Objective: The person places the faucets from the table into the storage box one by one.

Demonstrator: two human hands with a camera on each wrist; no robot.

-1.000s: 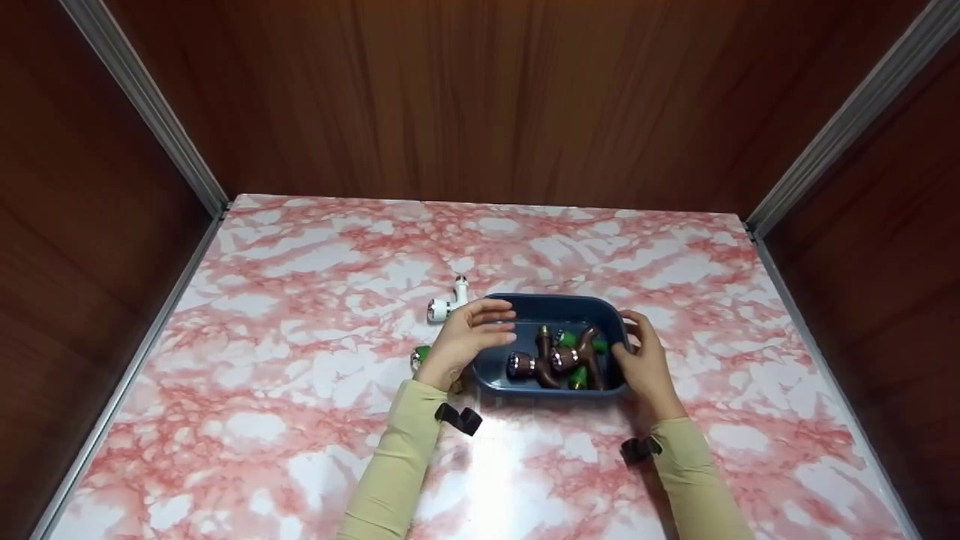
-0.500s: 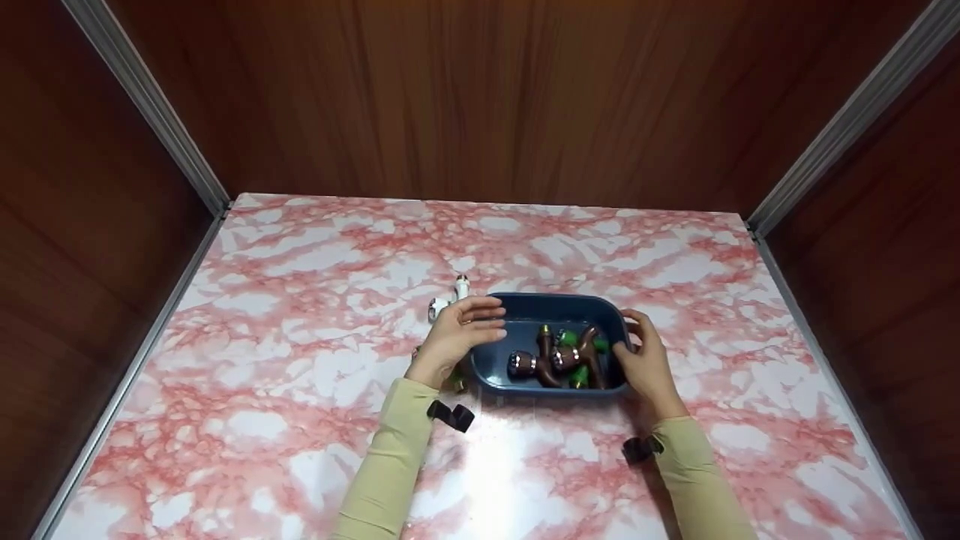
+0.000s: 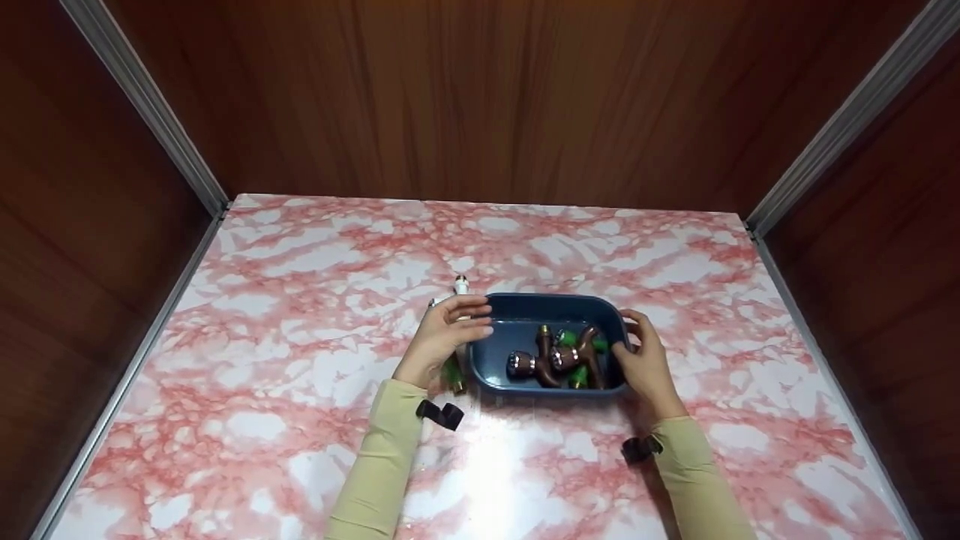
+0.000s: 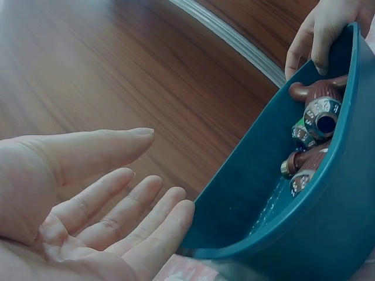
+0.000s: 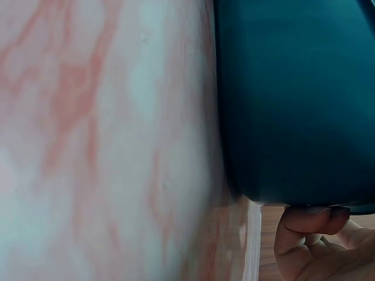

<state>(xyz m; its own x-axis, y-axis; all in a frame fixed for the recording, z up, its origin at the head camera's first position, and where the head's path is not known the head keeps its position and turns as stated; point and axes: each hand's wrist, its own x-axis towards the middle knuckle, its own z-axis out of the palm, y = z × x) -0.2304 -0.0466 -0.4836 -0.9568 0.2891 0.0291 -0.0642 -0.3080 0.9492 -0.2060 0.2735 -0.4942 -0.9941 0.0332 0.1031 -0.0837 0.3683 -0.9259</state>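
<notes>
Right hand (image 3: 649, 366): we grip the right end of the blue tub (image 3: 551, 307), thumb inside
Left hand (image 3: 441, 336): ours, fingers extended, holding nothing, beside the left rim
Blue tub: on the marbled table (image 3: 300, 360); glossy, round-cornered; likely stiff, light, best held at both ends
Brown taps (image 3: 523, 365): inside, over a green tap (image 3: 578, 377); probably heavy, slick
</notes>
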